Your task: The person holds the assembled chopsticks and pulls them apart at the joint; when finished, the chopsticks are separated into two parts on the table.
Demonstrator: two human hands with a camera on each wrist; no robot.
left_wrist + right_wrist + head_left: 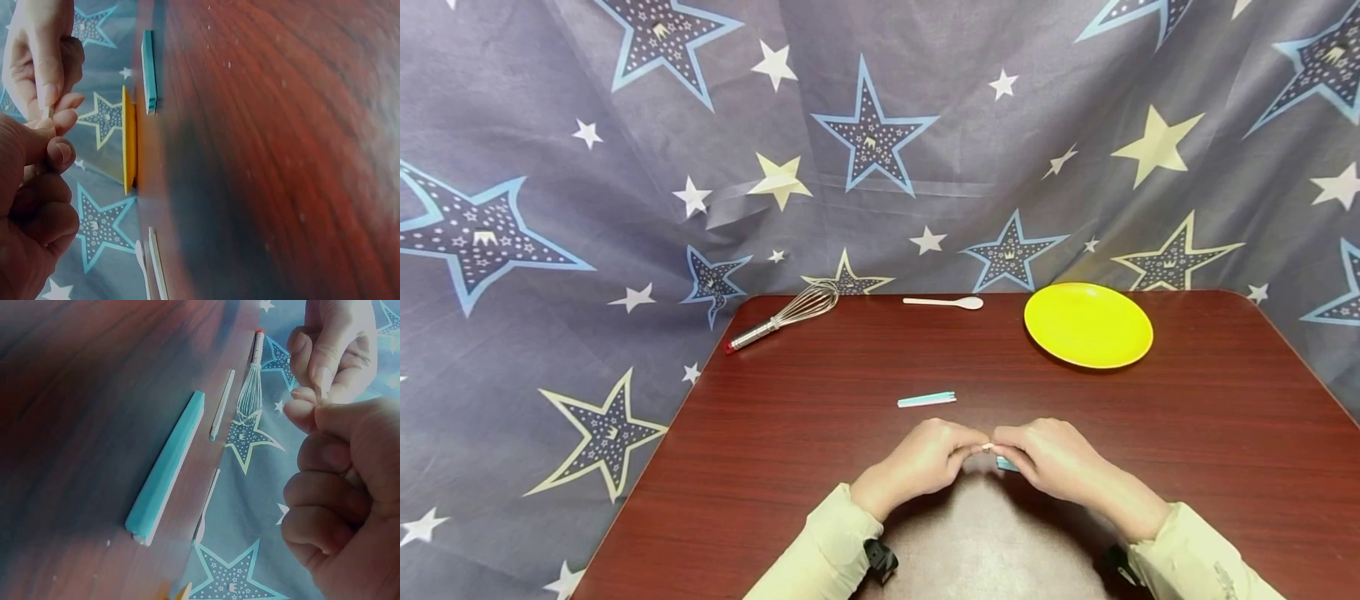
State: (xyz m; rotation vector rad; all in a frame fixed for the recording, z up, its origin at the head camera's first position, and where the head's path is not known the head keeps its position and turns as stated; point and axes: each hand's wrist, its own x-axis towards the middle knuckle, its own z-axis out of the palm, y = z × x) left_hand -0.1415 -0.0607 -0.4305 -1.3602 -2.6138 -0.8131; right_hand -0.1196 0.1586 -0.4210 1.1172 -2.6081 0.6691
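Observation:
My left hand (928, 457) and right hand (1054, 460) meet fingertip to fingertip above the table. Between them they pinch a small pale thing (987, 447), mostly covered by the fingers, so its kind does not show. In the right wrist view the other fingers of my right hand (340, 487) are curled in. Below the right hand lies a long narrow teal-and-white piece (165, 469), partly hidden by that hand in the head view. A similar slim teal-and-white piece (927, 400) lies farther forward on the table.
A wire whisk (790, 313) with a red-tipped handle lies at the back left of the dark red wooden table (760, 467). Along the back edge is a white spoon (943, 302), and a yellow plate (1088, 325) sits back right. A star-patterned cloth (880, 217) hangs behind.

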